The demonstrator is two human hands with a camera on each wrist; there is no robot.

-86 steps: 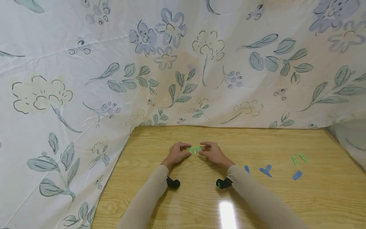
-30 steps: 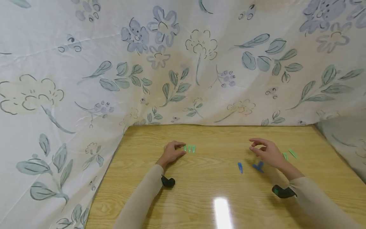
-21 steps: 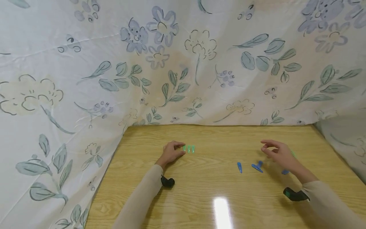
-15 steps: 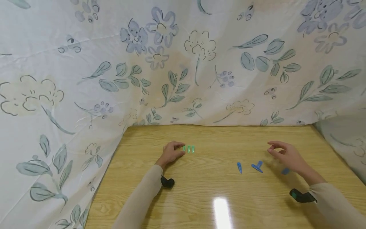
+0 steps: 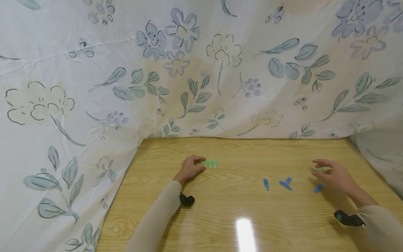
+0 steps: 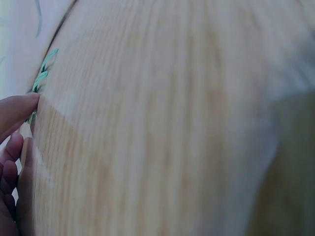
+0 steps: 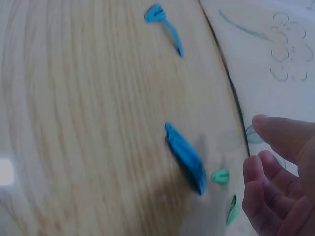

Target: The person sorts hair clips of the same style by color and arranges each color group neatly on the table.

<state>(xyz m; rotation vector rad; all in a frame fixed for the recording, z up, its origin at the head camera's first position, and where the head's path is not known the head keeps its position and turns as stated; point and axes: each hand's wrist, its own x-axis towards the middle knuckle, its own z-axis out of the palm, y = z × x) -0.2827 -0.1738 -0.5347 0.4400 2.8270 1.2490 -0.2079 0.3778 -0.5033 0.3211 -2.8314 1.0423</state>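
Our right hand (image 5: pixel 337 176) hovers (parted, empty) near the rightmost blue clip (image 5: pixel 318 188) — leftward of it, our left hand (image 5: pixel 190 167) pinches a green clip (image 5: pixel 205 163).

No text, brand, number or sign can be read on the green snap hair clips (image 5: pixel 210 163) near the frame's centre, the blue hair clips (image 5: pixel 266 184) at lower right, or the floral cloth (image 5: pixel 221 105) across the upper part

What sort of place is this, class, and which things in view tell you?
Probably a screened-off tabletop workspace; the room itself is hidden. Floral cloth surrounds the visible back and sides of a wood-grain table, where small green clips and blue clips lie.
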